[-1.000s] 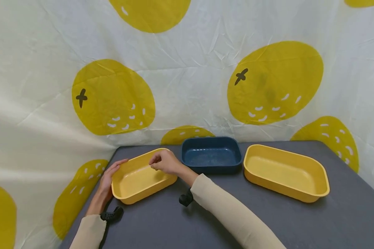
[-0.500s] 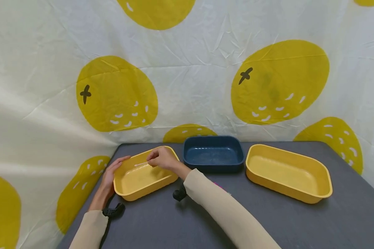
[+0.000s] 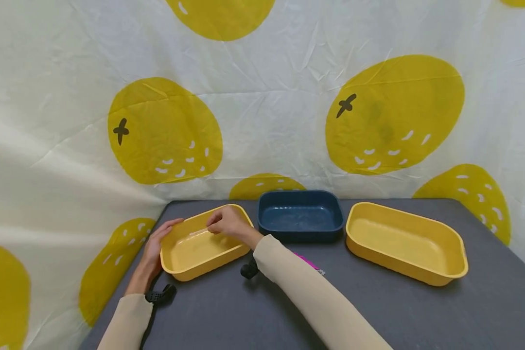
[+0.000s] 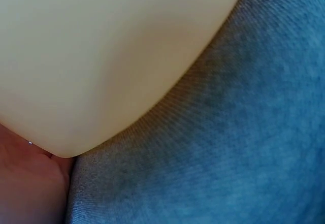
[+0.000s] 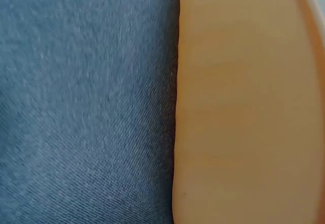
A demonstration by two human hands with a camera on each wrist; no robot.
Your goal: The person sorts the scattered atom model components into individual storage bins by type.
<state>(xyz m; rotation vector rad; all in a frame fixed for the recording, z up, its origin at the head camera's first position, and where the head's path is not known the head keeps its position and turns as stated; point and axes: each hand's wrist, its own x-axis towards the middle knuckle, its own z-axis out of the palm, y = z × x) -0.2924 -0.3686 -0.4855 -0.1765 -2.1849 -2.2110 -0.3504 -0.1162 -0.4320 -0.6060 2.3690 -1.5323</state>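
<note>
My left hand [image 3: 152, 248] holds the left end of a yellow plastic tray [image 3: 201, 266], its fingers round the far left corner. In the left wrist view, part of that hand [image 4: 30, 176] lies against the tray's blurred wall [image 4: 101, 71]. Over the tray's right half, my right hand [image 3: 229, 223] has its fingers curled together at the tips. A thin whitish thing [image 3: 198, 232] shows beside the fingertips, too faint to identify. The right wrist view catches only the tray's outer wall [image 5: 244, 107].
A dark blue tray [image 3: 299, 236] stands at the back middle, a second yellow tray [image 3: 398, 265] to its right. A pink thing with a silvery end [image 3: 308, 261] lies on the grey table [image 3: 227, 316], partly behind the right sleeve. Patterned cloth [image 3: 271, 126] hangs behind and at left.
The right forearm has shifted slightly left, and the pink thing has come into view beside the sleeve. The whitish thing appeared at the right fingertips and now looks fainter. The left hand stays put.
</note>
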